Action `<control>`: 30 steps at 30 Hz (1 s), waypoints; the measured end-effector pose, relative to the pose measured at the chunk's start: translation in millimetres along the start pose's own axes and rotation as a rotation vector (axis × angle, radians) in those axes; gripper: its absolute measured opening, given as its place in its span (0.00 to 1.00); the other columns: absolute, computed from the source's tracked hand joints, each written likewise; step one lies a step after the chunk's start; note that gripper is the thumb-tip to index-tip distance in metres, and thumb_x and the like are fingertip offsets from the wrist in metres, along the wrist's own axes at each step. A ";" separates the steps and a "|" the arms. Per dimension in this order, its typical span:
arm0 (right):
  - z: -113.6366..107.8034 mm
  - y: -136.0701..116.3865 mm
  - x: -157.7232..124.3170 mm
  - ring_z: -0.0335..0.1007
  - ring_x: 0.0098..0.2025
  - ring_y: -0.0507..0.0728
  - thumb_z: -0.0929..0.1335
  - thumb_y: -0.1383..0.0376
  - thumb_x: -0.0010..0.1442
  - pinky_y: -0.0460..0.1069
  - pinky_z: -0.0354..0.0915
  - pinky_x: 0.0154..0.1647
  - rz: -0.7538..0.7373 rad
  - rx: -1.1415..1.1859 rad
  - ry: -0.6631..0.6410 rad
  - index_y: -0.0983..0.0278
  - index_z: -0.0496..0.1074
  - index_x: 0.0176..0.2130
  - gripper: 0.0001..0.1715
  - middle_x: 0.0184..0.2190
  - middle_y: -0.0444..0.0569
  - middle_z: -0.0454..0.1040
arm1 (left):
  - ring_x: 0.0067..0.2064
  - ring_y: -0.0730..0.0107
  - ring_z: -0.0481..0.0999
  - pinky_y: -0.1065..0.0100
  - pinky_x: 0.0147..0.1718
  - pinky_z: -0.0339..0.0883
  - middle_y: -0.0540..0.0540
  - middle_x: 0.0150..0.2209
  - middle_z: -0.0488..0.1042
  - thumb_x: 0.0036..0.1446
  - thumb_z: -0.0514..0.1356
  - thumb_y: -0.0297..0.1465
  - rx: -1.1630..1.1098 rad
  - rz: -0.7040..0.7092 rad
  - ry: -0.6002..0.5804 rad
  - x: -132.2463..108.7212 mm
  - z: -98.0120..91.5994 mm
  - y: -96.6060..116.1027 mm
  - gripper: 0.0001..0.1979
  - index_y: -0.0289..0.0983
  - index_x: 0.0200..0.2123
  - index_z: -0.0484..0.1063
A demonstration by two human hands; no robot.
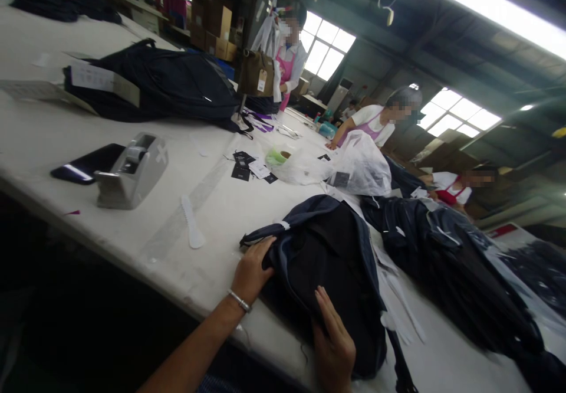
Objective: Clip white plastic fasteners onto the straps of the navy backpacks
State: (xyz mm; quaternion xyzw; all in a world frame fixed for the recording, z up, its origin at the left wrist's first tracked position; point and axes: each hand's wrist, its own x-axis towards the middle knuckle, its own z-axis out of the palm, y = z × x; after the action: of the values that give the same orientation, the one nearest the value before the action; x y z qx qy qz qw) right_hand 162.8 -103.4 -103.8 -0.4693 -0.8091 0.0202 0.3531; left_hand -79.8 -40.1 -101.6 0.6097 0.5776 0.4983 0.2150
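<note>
A dark navy backpack [340, 251] lies at the table's near edge, its black inner or back panel facing up. My left hand [254, 269], with a silver bracelet at the wrist, grips the bag's left edge near a zipper, fingertips partly hidden by the fabric. Against the black panel rests my right hand [333, 337], fingers stretched out and holding nothing. A strap [398, 357] hangs from the bag's lower right corner. To the left of the bag lies a white scalloped strip [191, 225].
A grey tape dispenser [135, 172] and dark phone [86, 163] sit left. Beyond are another backpack [163, 83], black tags [242, 166], a green tape roll [277, 156] and plastic bags [360, 163]. More dark bags [446, 269] lie right. Several people work across the table.
</note>
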 end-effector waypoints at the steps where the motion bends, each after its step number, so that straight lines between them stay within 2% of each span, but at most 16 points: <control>1: 0.3 -0.1 0.0 0.63 0.59 0.61 0.61 0.73 0.62 0.56 0.65 0.57 0.002 0.005 0.001 0.60 0.60 0.61 0.29 0.58 0.50 0.65 | 0.51 0.61 0.72 0.57 0.54 0.64 0.45 0.48 0.75 0.47 0.60 0.21 -0.042 -0.048 0.007 0.1 1.0 0.0 0.24 0.40 0.50 0.71; 3: 0.8 -0.3 -0.1 0.63 0.59 0.61 0.61 0.73 0.62 0.56 0.65 0.57 0.009 0.013 0.007 0.60 0.60 0.61 0.29 0.58 0.50 0.66 | 0.44 0.63 0.75 0.60 0.48 0.68 0.47 0.42 0.78 0.47 0.61 0.23 -0.146 -0.181 0.014 0.4 2.2 0.9 0.16 0.40 0.41 0.76; 6: 1.5 -0.2 -1.1 0.64 0.58 0.61 0.62 0.72 0.62 0.56 0.65 0.57 0.047 0.018 0.031 0.60 0.61 0.60 0.28 0.58 0.50 0.66 | 0.35 0.66 0.76 0.66 0.37 0.70 0.48 0.32 0.78 0.44 0.64 0.26 -0.331 -0.359 0.001 2.1 1.3 2.1 0.09 0.38 0.33 0.77; 9: 2.0 0.3 -2.4 0.65 0.57 0.61 0.62 0.72 0.62 0.56 0.66 0.57 0.073 0.020 0.042 0.60 0.61 0.60 0.28 0.58 0.51 0.66 | 0.33 0.67 0.76 0.69 0.34 0.69 0.49 0.28 0.77 0.43 0.66 0.28 -0.473 -0.410 -0.007 4.1 -1.7 1.6 0.07 0.37 0.30 0.77; 12: 2.7 -0.3 -2.0 0.62 0.59 0.62 0.61 0.73 0.62 0.58 0.65 0.57 0.012 0.012 0.014 0.61 0.61 0.60 0.28 0.59 0.52 0.65 | 0.32 0.67 0.76 0.69 0.34 0.69 0.48 0.28 0.77 0.43 0.66 0.31 -0.533 -0.439 0.003 4.2 -4.2 0.7 0.07 0.36 0.29 0.77; 15: 3.6 -2.1 0.2 0.60 0.60 0.64 0.61 0.75 0.61 0.60 0.65 0.57 -0.133 -0.050 -0.001 0.61 0.59 0.61 0.31 0.58 0.52 0.65 | 0.33 0.67 0.76 0.67 0.35 0.69 0.47 0.30 0.78 0.47 0.64 0.33 -0.460 -0.421 0.061 0.2 -5.4 0.8 0.08 0.36 0.31 0.77; 18: 3.6 -4.2 1.9 0.62 0.60 0.63 0.61 0.76 0.60 0.60 0.65 0.58 -0.262 -0.133 -0.017 0.61 0.58 0.62 0.33 0.56 0.52 0.68 | 0.36 0.67 0.76 0.66 0.39 0.69 0.46 0.35 0.77 0.52 0.60 0.31 -0.298 -0.310 0.128 -8.5 -8.5 2.3 0.08 0.37 0.35 0.76; 23: 1.6 -8.0 -1.0 0.60 0.61 0.61 0.60 0.78 0.59 0.58 0.63 0.59 -0.328 -0.215 -0.081 0.62 0.57 0.63 0.34 0.56 0.51 0.68 | 0.42 0.65 0.76 0.64 0.43 0.69 0.45 0.39 0.77 0.57 0.55 0.32 -0.070 -0.177 0.077 -27.8 -26.5 1.8 0.10 0.39 0.39 0.75; 26: 1.4 -11.7 -2.6 0.57 0.62 0.61 0.58 0.79 0.59 0.60 0.61 0.61 -0.288 -0.218 -0.099 0.61 0.57 0.63 0.35 0.58 0.51 0.66 | 0.42 0.63 0.77 0.63 0.44 0.69 0.46 0.39 0.78 0.57 0.55 0.33 -0.004 -0.239 0.029 -34.8 -40.9 -2.3 0.10 0.40 0.39 0.74; 30: 0.3 -15.6 -1.1 0.55 0.63 0.60 0.56 0.80 0.58 0.60 0.60 0.62 -0.203 -0.121 -0.102 0.59 0.56 0.63 0.36 0.59 0.50 0.64 | 0.40 0.63 0.79 0.65 0.38 0.73 0.46 0.39 0.78 0.56 0.55 0.38 -0.101 -0.409 -0.071 -34.2 -51.4 -0.4 0.14 0.40 0.44 0.71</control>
State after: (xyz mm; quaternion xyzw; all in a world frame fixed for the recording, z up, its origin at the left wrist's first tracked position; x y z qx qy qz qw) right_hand 151.3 -112.9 -99.0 -0.4038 -0.8691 -0.0406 0.2829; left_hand -118.4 -87.6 -93.1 0.4854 0.6557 0.4508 0.3623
